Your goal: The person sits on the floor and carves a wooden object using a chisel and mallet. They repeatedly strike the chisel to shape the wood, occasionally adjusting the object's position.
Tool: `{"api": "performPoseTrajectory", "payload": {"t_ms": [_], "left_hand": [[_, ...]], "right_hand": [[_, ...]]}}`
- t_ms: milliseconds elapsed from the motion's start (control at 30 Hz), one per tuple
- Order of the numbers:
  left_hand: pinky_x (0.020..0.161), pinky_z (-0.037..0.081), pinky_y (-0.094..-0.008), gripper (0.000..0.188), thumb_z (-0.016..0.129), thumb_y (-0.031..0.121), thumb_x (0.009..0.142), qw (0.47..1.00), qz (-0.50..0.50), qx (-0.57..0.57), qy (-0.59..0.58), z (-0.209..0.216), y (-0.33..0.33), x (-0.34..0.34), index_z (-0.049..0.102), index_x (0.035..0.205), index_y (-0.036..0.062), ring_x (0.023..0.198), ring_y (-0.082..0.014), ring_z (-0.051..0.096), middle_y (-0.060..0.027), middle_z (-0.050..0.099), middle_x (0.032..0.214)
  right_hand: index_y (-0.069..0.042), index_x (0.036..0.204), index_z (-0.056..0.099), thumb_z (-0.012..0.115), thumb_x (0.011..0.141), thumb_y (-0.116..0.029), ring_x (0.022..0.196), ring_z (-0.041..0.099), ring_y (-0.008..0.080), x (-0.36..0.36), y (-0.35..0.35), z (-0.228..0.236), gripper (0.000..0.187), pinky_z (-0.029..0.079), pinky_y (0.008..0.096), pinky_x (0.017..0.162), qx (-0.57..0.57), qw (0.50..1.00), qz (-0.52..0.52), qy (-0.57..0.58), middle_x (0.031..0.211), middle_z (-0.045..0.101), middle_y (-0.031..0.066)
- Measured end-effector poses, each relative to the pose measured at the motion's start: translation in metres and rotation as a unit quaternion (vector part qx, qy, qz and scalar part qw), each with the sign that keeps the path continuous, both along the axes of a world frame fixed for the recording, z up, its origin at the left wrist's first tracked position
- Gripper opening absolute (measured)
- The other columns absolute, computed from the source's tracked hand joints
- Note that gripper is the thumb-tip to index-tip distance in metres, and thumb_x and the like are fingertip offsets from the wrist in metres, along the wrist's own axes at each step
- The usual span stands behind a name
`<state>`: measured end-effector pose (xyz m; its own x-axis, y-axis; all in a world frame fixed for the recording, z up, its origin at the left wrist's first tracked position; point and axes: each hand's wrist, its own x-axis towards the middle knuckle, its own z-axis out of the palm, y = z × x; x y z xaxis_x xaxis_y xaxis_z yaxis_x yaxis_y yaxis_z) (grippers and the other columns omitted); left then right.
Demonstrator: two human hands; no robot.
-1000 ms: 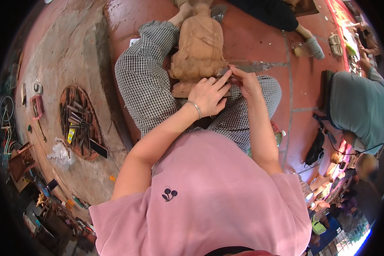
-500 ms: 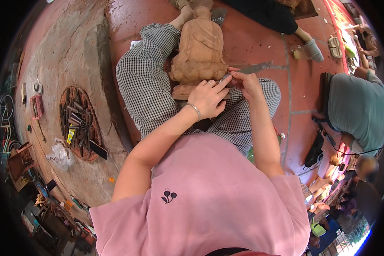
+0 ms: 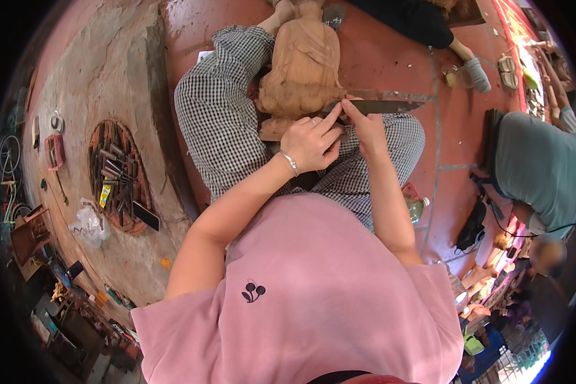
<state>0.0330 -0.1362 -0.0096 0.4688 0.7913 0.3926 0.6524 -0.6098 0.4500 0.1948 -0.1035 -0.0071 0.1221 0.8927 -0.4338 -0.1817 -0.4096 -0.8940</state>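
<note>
- Carved wooden seated figure (image 3: 307, 51) is between the legs of black-and-white checked trousers (image 3: 217, 121), its base (image 3: 296, 100) nearest the hands.
- Left hand (image 3: 308, 144), half curled with index finger (image 3: 331, 119) extended, is at the base; whether it grips anything, I cannot tell.
- Right hand (image 3: 368, 128) has its fingers bent, fingertips beside the left index finger; its grip is hidden.

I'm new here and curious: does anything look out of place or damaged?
A mild oddity: what looks like a phone lies at the edge of the reddish oval tray, at left, beside the heaped hand tools; it seems out of place among them. No obvious spill or damage shows.
</note>
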Motion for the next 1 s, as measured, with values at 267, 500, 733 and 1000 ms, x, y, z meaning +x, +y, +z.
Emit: {"api": "performPoseTrajectory", "payload": {"t_ms": [267,500,733,1000], "left_hand": [[0.074,0.052,-0.0329,0.02,0.068,0.022,0.072,0.999,-0.042,-0.032,0.01,0.009,0.005,-0.002,0.069,0.088,0.0086,0.082,-0.0197,0.063,-0.0156,0.057,0.136],[0.075,0.053,-0.032,0.026,0.069,0.022,0.073,0.996,-0.052,-0.037,0.054,0.009,0.008,0.001,0.072,0.096,0.0103,0.083,-0.0188,0.062,-0.0104,0.056,0.139],[0.075,0.052,-0.0315,0.024,0.068,0.021,0.074,0.999,-0.024,-0.014,0.034,0.005,0.001,0.0,0.072,0.096,0.0113,0.083,-0.0167,0.062,-0.005,0.06,0.134],[0.073,0.052,-0.0296,0.019,0.068,0.016,0.074,0.997,-0.052,0.044,-0.034,-0.001,0.001,-0.005,0.072,0.092,0.0098,0.088,-0.0147,0.066,0.0013,0.072,0.099]], "right_hand": [[0.002,0.103,0.067,0.071,0.088,-0.011,0.072,0.053,0.0085,0.018,0.002,-0.01,0.021,0.044,0.0239,0.065,-0.01,0.999,0.033,0.04,0.086,0.063,0.0006],[-0.002,0.104,0.068,0.07,0.088,-0.015,0.072,0.055,0.009,0.027,0.007,-0.019,0.02,0.047,0.0226,0.066,-0.044,0.998,0.037,0.022,0.096,0.068,0.0028],[-0.002,0.106,0.071,0.069,0.089,-0.019,0.079,0.06,0.0106,0.017,0.008,-0.009,0.024,0.05,0.0269,0.071,-0.067,0.997,0.016,0.03,0.095,0.069,0.0015],[0.005,0.1,0.064,0.064,0.095,-0.014,0.082,0.067,0.0152,0.025,-0.03,-0.026,0.021,0.055,0.0275,0.073,0.066,0.994,-0.011,-0.081,0.09,0.069,0.01]]}}
